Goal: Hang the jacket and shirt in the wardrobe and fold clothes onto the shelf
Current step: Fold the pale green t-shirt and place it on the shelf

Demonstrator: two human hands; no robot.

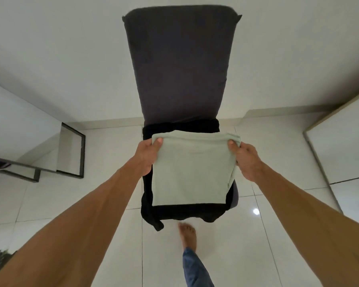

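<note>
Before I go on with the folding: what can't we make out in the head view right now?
Head view:
- Left hand and right hand: only thumbs show; the other fingers lie behind the pale green folded cloth.
- Black garment: mostly covered by that cloth; its type is unclear.
- Chair: seat almost all hidden under both fabrics.
- White panel at right: cut off by the frame edge; wardrobe or not, cannot tell.

Floor (282, 141) lies open either side of the chair (234, 196) — its tall backrest (180, 65) blocks the far side.
</note>
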